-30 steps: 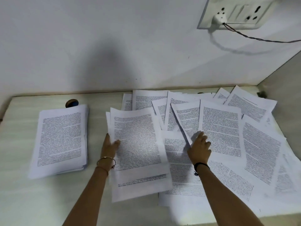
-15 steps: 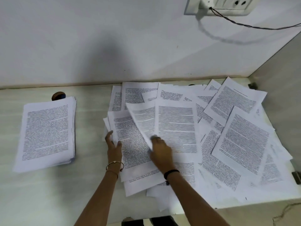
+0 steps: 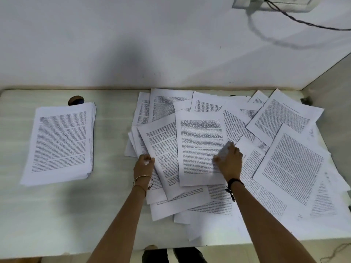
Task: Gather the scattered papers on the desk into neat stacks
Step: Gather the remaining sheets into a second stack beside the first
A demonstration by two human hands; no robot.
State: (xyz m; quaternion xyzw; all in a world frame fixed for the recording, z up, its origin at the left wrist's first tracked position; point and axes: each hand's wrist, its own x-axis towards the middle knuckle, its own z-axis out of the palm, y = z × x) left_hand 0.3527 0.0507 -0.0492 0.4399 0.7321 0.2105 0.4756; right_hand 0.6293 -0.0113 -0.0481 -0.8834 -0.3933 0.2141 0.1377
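A neat stack of printed papers point(image 3: 62, 143) lies on the left of the pale desk point(image 3: 47, 215). Scattered printed sheets point(image 3: 288, 164) overlap across the desk's middle and right. My left hand point(image 3: 143, 166) pinches the left edge of a small pile of sheets point(image 3: 161, 149) at the heap's left side. My right hand point(image 3: 228, 161) rests on a top sheet point(image 3: 201, 145) that lies on that pile, its fingers curled over the sheet's right edge.
A round cable hole point(image 3: 76, 100) sits in the desk just behind the neat stack. A wall socket with a plugged cable point(image 3: 284, 12) hangs at the upper right. A side panel point(image 3: 332, 82) closes the desk's right end. The desk's front edge point(image 3: 209, 245) runs below my arms.
My right hand has dragged a sheet leftward from the heap onto the pile at my left hand. My left hand has closed on that pile's edge. The view shifted slightly.
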